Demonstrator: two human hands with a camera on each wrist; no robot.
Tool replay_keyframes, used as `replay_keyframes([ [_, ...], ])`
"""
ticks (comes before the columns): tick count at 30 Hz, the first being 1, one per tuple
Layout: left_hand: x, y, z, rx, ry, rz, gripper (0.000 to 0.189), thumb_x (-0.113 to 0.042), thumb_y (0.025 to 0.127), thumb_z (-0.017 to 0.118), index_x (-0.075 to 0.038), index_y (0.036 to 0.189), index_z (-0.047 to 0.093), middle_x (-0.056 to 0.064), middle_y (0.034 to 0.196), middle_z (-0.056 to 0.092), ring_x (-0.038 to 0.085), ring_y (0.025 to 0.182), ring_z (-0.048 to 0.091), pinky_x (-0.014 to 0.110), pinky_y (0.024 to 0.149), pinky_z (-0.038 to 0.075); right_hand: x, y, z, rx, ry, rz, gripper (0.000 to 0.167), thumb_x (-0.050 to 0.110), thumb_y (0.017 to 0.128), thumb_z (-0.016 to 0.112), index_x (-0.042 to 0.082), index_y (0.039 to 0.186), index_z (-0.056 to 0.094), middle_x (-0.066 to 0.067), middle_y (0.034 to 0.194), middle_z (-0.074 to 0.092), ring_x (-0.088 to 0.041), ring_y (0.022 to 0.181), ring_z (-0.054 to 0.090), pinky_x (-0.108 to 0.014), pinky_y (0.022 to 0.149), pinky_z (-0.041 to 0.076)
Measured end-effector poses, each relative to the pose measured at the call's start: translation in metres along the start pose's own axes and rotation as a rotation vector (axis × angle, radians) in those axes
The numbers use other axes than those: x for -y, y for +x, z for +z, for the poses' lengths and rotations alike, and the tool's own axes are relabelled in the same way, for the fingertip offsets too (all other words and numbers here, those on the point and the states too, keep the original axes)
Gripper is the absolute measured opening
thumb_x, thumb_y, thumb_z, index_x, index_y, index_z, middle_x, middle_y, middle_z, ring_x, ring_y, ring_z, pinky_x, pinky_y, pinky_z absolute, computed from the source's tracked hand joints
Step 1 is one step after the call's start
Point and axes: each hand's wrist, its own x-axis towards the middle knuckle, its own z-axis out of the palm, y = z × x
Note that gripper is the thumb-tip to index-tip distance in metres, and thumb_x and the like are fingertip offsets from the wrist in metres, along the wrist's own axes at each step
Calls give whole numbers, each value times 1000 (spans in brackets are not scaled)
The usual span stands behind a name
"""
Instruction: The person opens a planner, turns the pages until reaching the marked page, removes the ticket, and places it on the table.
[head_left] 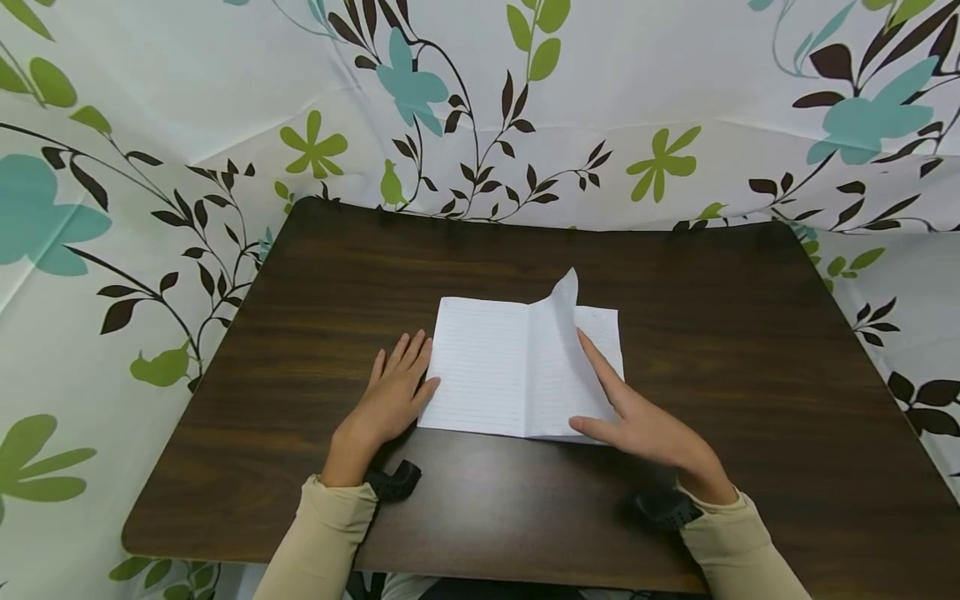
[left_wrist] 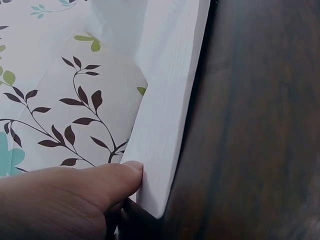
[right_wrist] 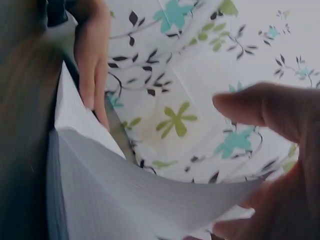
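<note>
An open notebook (head_left: 476,362) with lined white pages lies on the dark wooden table. One right-hand page (head_left: 557,342) is lifted and curves upward, its top corner standing above the notebook. My left hand (head_left: 388,398) rests with extended fingers beside the notebook's left edge, thumb (left_wrist: 131,172) on that edge. At the right side, my right hand (head_left: 651,423) has its fingers behind the lifted page, which bends against them in the right wrist view. Its thumb (right_wrist: 240,102) stands apart from the page.
The wooden table (head_left: 720,333) extends around the notebook, its front edge close to the person. A white cloth (head_left: 600,67) with printed leaves and flowers hangs behind the table and at both sides. Each wrist wears a black camera mount (head_left: 396,482).
</note>
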Motion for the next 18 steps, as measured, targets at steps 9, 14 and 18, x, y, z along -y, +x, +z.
replay_keyframes([
  [9, 0, 0, 1, 3, -6, 5, 69, -36, 112, 43, -7, 167, 13, 13, 177, 6, 37, 165, 1, 66, 128, -1, 13, 6, 33, -207, -47, -100, 103, 19, 96, 75, 30, 170, 4, 0, 178, 7, -25, 164, 11, -54, 129, 20],
  [14, 0, 0, 1, 2, -3, 1, 69, -36, 113, 43, -7, 167, 13, 13, 177, 6, 37, 164, 1, 66, 128, -1, 5, 13, 51, -321, -178, -253, 95, 10, 93, 75, 20, 169, 19, -6, 175, 21, -27, 161, 25, -15, 126, 15],
  [18, 0, 0, 0, 0, -1, -3, 67, -35, 113, 41, -7, 167, 13, 13, 177, 6, 37, 165, 1, 66, 129, -1, -4, 19, 60, -355, -323, -360, 92, 4, 85, 75, 10, 165, 30, -13, 172, 28, -33, 156, 34, -13, 125, 16],
])
